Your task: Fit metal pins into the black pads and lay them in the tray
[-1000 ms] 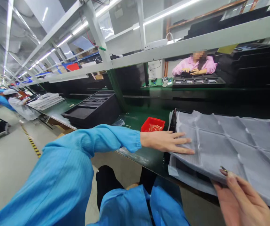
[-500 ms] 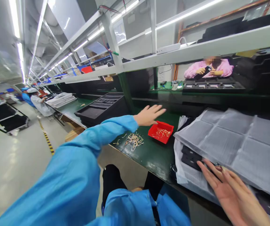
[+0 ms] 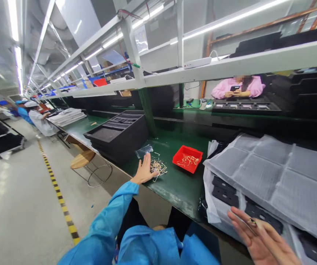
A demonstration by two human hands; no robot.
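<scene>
My left hand is stretched out with fingers extended, at the left edge of a pile of small pale and dark parts on the green bench. Beyond its fingertips lies a clear plastic bag. Low on the right, my right hand is turned palm up. A tiny dark, gold-glinting piece shows between its thumb and fingers, too small to name. Beside that hand, black flat parts lie in a stack under a white translucent sheet with square pockets.
A red bin with thin pale strips stands mid-bench. Stacked black trays are to the left, a round stool below them. Across the bench, a person in pink holds a dark device behind a tray. A white shelf beam crosses above.
My left hand has moved from above the red bin down and left to the pile. The plastic bag now shows near it. My right hand has shifted slightly lower.
</scene>
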